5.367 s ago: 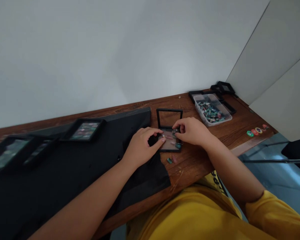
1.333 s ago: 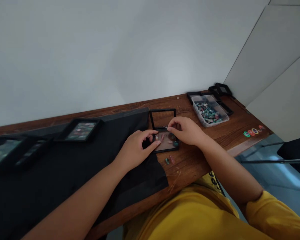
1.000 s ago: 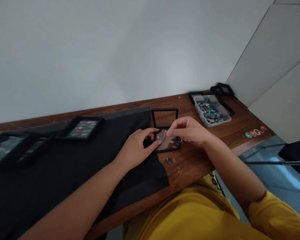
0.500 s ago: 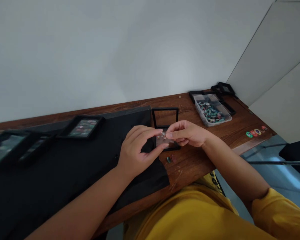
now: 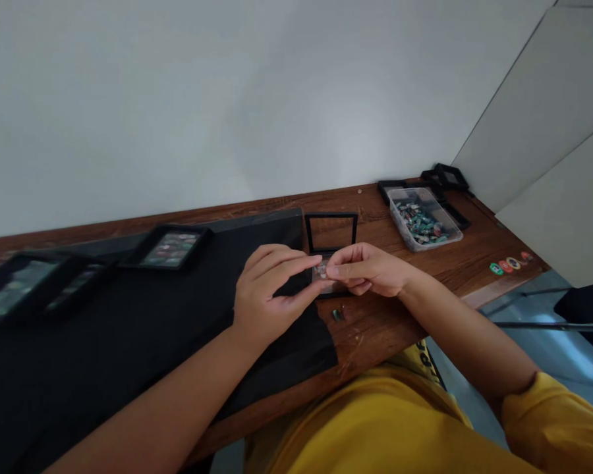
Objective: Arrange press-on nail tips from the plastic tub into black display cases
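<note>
My left hand (image 5: 269,293) reaches in over an opened black frame box (image 5: 331,216), its thumb and fingers curved round a small, clear, shiny thing (image 5: 321,268). From the other side my right hand (image 5: 368,268) pinches at that thing's edge, thumb against forefinger. Its exact kind is too small to tell. Behind the hands the box's lid stands raised, while its lower part is mostly covered by my fingers. Just in front, on the wood, lies a small green stone-like piece (image 5: 337,315) beside a reddish one (image 5: 346,312).
A clear plastic tub (image 5: 400,224) of green and reddish pieces stands right, with several black frames (image 5: 452,176) behind it. Filled frames (image 5: 170,249) lie on the black mat (image 5: 143,336) at left. Round stickers (image 5: 511,263) mark the right edge of the wooden table (image 5: 375,329).
My left thumb and fingers have drawn a little closer together round the small clear thing. My right hand keeps its pinch. The view has shifted slightly.
</note>
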Motion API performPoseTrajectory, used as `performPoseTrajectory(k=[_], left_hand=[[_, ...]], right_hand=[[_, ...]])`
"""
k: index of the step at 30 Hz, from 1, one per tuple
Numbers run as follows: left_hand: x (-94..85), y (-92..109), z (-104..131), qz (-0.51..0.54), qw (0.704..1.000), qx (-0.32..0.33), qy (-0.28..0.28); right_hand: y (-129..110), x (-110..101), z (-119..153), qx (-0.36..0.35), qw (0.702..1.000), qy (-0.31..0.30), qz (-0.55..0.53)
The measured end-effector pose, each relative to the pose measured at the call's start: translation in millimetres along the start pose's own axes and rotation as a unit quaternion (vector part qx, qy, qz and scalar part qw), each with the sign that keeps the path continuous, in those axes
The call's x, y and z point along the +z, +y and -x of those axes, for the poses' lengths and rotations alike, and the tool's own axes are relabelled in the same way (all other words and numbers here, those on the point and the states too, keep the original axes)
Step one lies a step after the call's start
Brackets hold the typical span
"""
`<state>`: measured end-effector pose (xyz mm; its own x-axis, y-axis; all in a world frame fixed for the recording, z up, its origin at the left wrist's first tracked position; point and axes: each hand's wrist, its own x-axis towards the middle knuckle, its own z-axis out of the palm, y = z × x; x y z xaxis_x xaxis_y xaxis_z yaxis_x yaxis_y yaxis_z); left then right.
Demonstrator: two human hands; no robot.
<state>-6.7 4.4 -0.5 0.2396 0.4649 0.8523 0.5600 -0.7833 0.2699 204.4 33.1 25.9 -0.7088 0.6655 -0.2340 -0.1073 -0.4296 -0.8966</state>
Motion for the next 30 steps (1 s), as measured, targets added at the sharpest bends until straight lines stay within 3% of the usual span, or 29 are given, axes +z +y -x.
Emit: performPoseTrajectory(k=[14, 30], left_hand=[[-0.1, -2.1, 0.3, 0.056, 0.998, -0.001, -0.030], [0.6, -1.9, 4.6, 0.098, 0.992, -0.030, -0.072]], right_hand=[[-7.0, -1.8, 8.3, 0.002, 0.997, -0.028, 0.077], [-5.6, -1.8, 8.8, -0.004, 0.996, -0.037, 0.078]])
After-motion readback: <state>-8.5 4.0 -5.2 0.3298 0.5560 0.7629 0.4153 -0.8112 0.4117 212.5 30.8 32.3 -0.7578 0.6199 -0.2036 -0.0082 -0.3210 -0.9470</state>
